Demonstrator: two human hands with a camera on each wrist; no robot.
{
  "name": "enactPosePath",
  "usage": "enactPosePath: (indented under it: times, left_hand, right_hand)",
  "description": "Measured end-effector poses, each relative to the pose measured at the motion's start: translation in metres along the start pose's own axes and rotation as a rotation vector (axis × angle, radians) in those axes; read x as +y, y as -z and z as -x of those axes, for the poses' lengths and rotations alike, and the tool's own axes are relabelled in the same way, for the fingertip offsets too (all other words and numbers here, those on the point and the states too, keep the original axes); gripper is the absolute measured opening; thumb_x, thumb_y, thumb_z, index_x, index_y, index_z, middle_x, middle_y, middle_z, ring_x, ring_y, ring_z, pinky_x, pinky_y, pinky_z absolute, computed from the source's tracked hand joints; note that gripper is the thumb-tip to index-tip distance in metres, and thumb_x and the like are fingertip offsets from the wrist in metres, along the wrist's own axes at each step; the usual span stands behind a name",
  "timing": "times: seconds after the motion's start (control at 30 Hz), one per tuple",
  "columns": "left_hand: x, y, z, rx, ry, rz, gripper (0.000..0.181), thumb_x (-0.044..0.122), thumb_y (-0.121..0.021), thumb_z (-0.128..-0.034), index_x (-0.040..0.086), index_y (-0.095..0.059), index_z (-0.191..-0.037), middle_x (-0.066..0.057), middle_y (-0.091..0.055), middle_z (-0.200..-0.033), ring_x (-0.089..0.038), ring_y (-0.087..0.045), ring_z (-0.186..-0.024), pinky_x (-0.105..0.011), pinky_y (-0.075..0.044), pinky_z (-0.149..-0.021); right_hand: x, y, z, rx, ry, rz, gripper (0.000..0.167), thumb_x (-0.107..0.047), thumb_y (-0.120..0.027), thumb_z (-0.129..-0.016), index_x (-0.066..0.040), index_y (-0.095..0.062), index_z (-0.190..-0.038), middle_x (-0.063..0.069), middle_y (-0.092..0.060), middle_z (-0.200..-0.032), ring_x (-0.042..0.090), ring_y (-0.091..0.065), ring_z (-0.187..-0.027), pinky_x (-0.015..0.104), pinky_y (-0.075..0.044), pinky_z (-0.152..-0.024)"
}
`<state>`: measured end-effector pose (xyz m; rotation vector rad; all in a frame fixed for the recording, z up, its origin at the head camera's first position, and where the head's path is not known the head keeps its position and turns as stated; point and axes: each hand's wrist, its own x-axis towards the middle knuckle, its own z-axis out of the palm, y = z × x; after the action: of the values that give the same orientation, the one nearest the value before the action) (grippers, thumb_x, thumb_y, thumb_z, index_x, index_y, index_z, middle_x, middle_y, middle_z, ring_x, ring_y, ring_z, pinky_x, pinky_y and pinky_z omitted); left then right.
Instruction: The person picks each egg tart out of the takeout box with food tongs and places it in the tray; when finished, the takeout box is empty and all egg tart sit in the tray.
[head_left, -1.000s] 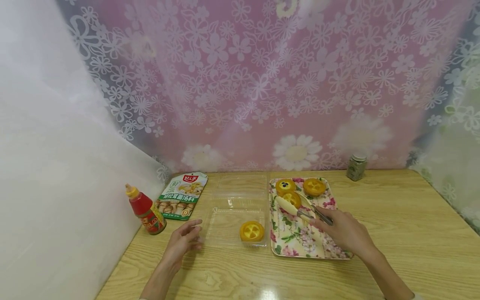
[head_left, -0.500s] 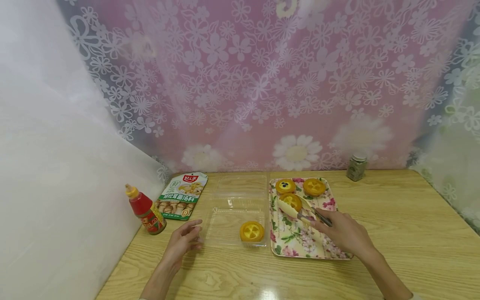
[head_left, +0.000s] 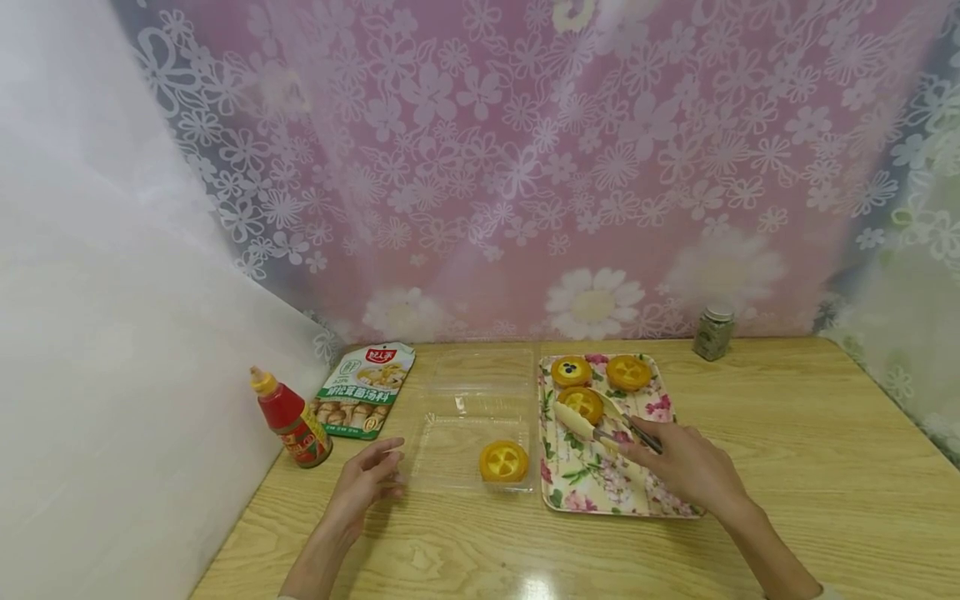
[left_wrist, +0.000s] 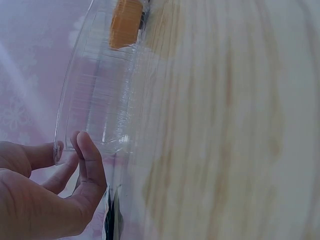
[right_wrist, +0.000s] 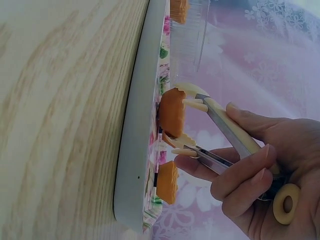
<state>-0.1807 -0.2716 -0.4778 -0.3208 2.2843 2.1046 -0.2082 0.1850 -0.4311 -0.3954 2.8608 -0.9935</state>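
My right hand grips a pair of tongs with pale tips and metal arms. The tongs' tips stand on either side of an egg tart, which sits on a floral tray. Two more tarts lie behind it: one with dark berries and a plain yellow one. My left hand pinches the left rim of an open clear plastic container, thumb and fingers at its edge in the left wrist view. Inside the container, at its right front corner, lies another tart.
A red sauce bottle with a yellow cap stands at the left by a white sheet. Beside it lies a green and white food pouch. A small jar is at the back right. Behind the wooden table hangs a pink floral curtain.
The tongs' tips have moved slightly and come down around the front tart on the tray, which now shows a little further forward. My left hand stays at the container.
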Motion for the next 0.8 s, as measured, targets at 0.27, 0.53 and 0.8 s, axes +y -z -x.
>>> enactPosePath:
  times: [0.27,0.53,0.8]
  left_hand:
    - [0.001,0.0,0.0,-0.006,0.007,-0.003,0.042,0.017,-0.06,-0.1074,0.002,-0.057,-0.146,-0.019,-0.059,-0.129,-0.028,-0.067,-0.095,-0.04,-0.062,-0.079]
    - [0.001,0.0,0.0,0.007,0.002,0.003,0.041,0.016,-0.061,-0.1072,0.002,-0.058,-0.145,-0.018,-0.061,-0.127,-0.028,-0.067,-0.093,-0.041,-0.062,-0.078]
    - [0.001,0.0,0.0,-0.001,0.004,0.005,0.042,0.016,-0.061,-0.107,0.001,-0.057,-0.146,-0.018,-0.06,-0.125,-0.028,-0.067,-0.093,-0.038,-0.062,-0.077]
  right_hand:
    - [-0.001,0.001,0.001,-0.004,-0.013,0.016,0.065,-0.044,-0.065,-0.102,-0.004,-0.053,-0.152,-0.009,-0.031,-0.051,0.009,-0.024,-0.045,0.021,-0.02,-0.043]
    - [-0.003,0.007,0.004,-0.002,-0.026,0.029,0.073,-0.053,-0.065,-0.1,-0.004,-0.052,-0.153,-0.005,-0.048,-0.055,0.009,-0.027,-0.045,0.022,-0.02,-0.043]
    - [-0.007,0.019,0.01,0.003,-0.051,0.037,0.083,-0.062,-0.064,-0.097,-0.005,-0.048,-0.155,-0.007,-0.032,-0.053,0.009,-0.028,-0.044,0.023,-0.023,-0.043]
